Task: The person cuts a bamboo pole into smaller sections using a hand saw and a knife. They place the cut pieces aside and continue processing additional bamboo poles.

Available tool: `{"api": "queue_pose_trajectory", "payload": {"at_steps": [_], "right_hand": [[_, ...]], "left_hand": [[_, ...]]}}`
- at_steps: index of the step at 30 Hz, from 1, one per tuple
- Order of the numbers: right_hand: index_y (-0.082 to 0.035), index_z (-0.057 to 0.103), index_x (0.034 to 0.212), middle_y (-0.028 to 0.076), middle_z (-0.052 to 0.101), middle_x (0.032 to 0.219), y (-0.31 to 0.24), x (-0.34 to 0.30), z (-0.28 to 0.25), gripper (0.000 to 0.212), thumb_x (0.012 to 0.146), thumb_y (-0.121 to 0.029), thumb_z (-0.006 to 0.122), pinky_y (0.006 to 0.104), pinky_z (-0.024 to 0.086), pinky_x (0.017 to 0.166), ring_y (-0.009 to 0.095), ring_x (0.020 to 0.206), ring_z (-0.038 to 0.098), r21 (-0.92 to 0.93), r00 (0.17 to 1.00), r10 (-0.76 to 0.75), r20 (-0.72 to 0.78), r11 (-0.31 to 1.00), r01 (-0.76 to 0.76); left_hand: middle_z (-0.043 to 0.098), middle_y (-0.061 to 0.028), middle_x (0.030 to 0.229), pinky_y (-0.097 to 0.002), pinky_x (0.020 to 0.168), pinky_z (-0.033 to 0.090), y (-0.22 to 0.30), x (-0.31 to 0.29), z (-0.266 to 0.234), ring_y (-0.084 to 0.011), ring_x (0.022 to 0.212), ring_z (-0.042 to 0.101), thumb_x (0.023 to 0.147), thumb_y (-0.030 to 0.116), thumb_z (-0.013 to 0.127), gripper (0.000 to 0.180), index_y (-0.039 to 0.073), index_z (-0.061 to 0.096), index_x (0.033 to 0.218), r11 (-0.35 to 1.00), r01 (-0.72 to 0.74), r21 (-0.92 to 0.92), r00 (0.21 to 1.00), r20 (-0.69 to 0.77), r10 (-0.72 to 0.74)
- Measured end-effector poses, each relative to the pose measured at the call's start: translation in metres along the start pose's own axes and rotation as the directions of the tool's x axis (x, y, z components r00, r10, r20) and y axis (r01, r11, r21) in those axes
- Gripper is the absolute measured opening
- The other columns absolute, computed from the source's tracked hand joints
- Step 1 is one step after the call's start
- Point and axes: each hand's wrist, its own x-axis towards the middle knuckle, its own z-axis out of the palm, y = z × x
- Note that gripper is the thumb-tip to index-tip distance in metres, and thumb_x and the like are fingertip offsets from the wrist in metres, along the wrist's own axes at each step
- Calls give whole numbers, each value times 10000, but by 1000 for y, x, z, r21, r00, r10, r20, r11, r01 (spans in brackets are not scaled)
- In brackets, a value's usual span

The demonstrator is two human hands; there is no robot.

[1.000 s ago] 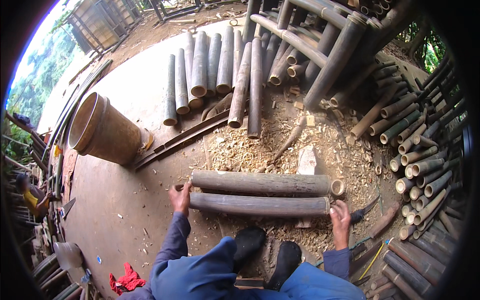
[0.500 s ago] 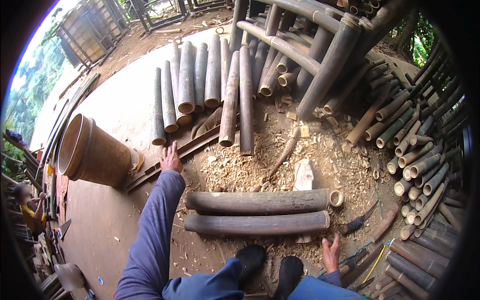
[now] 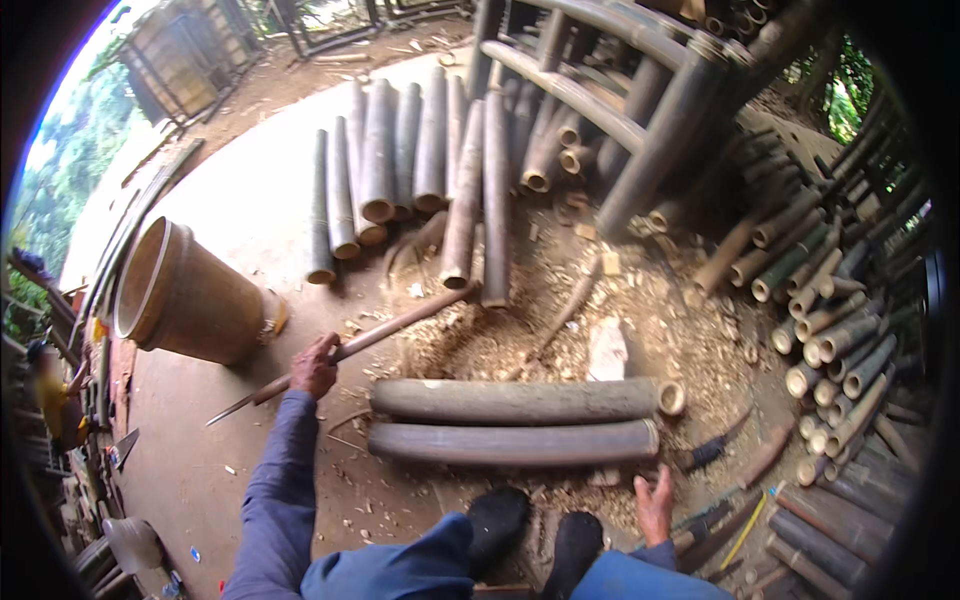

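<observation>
My left hand (image 3: 315, 367) is wrapped round a long wooden-handled tool (image 3: 405, 320). A thin, pointed, metal-looking end sticks out past the hand toward the lower left; the far end reaches the upright-leaning row of bamboo tubes (image 3: 463, 190). Two thick bamboo lengths (image 3: 515, 401) lie side by side in front of my feet, apart from the tool. At their right end, my right hand (image 3: 655, 506) has its fingers spread and holds nothing. Close to it lies a curved knife (image 3: 706, 452) with a dark handle. Behind the bamboo lengths, a pale wood block (image 3: 607, 350) sits among shavings.
A brown bucket (image 3: 205, 300) lies tilted at the left. Stacked bamboo tubes (image 3: 835, 330) crowd the right side, and a bamboo frame (image 3: 640, 130) stands at the far side. Wood chips (image 3: 700, 350) cover the ground. Another person (image 3: 58, 400) is at the far left edge.
My left hand has closed on the long tool and lifted it, shifting slightly left and toward me. The bamboo lengths stay put. My right hand has hardly moved.
</observation>
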Motion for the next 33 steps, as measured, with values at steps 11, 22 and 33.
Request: {"api": "queue_pose_trajectory", "payload": {"at_steps": [11, 22, 33], "right_hand": [[-2, 485, 1392, 177, 646, 1100, -17, -28, 2, 511, 969, -245, 639, 397, 524, 840, 257, 919, 644, 32, 996, -94, -6, 995, 95], [-22, 664, 1112, 58, 656, 777, -13, -71, 38, 225, 988, -208, 635, 290, 484, 557, 135, 614, 598, 235, 900, 145, 410, 937, -258], [2, 644, 929, 84, 671, 699, 2, -72, 74, 240, 1006, -226, 639, 293, 423, 439, 113, 461, 558, 206, 733, 35, 680, 950, -237]], "left_hand": [[675, -137, 1064, -437, 876, 519, 26, -65, -21, -352, 987, 666, 868, 345, 749, 495, 162, 670, 1320, 979, -34, -200, 998, -53, 24], [632, -125, 1087, -333, 896, 499, 76, -87, -56, -234, 992, 637, 864, 71, 723, 534, 6, 594, 1378, 805, -224, -549, 931, -365, 10], [636, -74, 1102, -428, 941, 454, 232, -36, 27, -280, 1081, 620, 873, 403, 740, 528, 242, 645, 1367, 731, -572, -372, 796, -36, 604]]}}
